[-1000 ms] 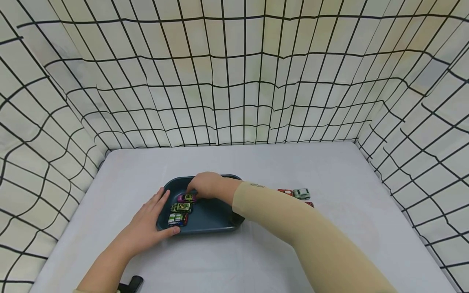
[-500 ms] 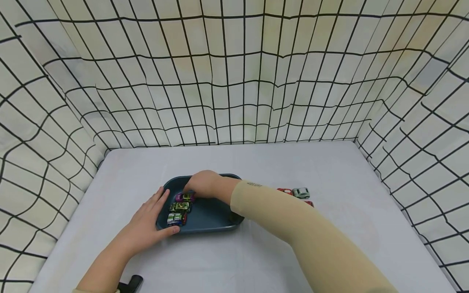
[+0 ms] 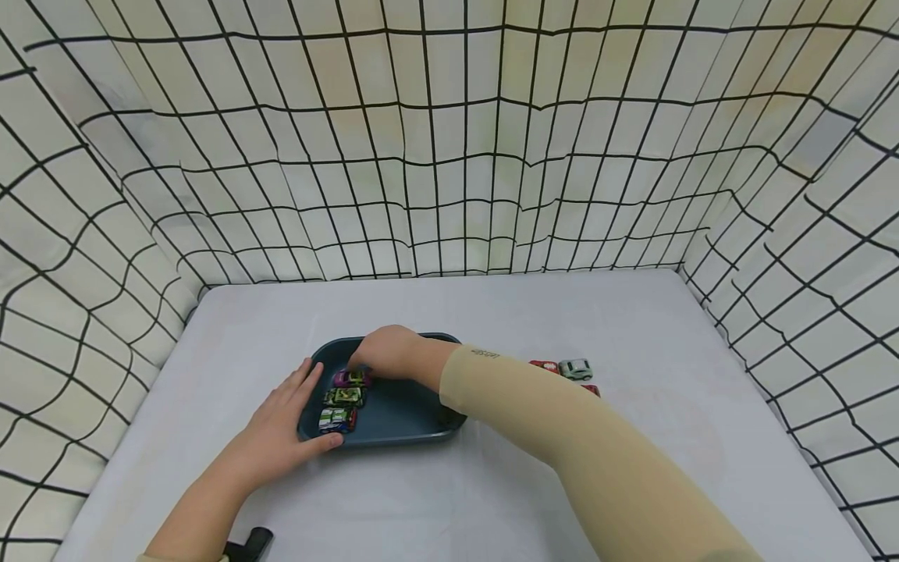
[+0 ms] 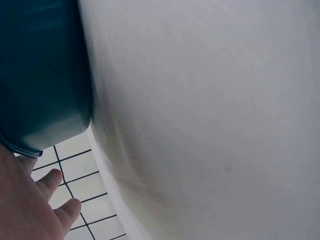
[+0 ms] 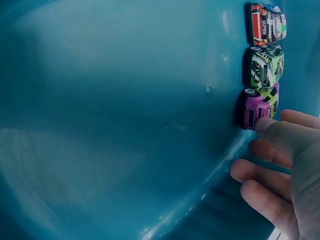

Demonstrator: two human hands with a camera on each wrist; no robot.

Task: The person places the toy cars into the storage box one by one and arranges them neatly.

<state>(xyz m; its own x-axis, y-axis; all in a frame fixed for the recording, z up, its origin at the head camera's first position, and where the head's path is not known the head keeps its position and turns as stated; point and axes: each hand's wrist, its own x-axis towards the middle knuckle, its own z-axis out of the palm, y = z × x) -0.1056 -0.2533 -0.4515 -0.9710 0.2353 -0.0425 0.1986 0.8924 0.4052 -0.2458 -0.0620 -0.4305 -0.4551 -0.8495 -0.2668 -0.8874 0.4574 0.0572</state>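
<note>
A dark blue-green tray [image 3: 407,421] stands on the table, with a row of toy cars along its left end. The row runs from a purple and yellow toy car [image 3: 351,378] through a green camouflage one [image 3: 344,396] to a white, red and blue one [image 3: 337,420]. My right hand [image 3: 386,351] reaches in from above; in the right wrist view its thumb and index finger pinch the end of the purple toy car [image 5: 260,110], other fingers loosely bent. My left hand [image 3: 281,421] rests on the tray's left side, fingers spread straight, thumb at the front rim.
Right of the tray, partly behind my right sleeve [image 3: 555,421], lie a pale green toy car [image 3: 576,369] and red ones [image 3: 545,365]. A black object [image 3: 251,543] shows by my left wrist. White walls with black netting [image 3: 449,187] surround the white table [image 3: 667,351].
Both hands, the tray and the cars keep almost the same places relative to each other. The whole view has shifted very slightly.
</note>
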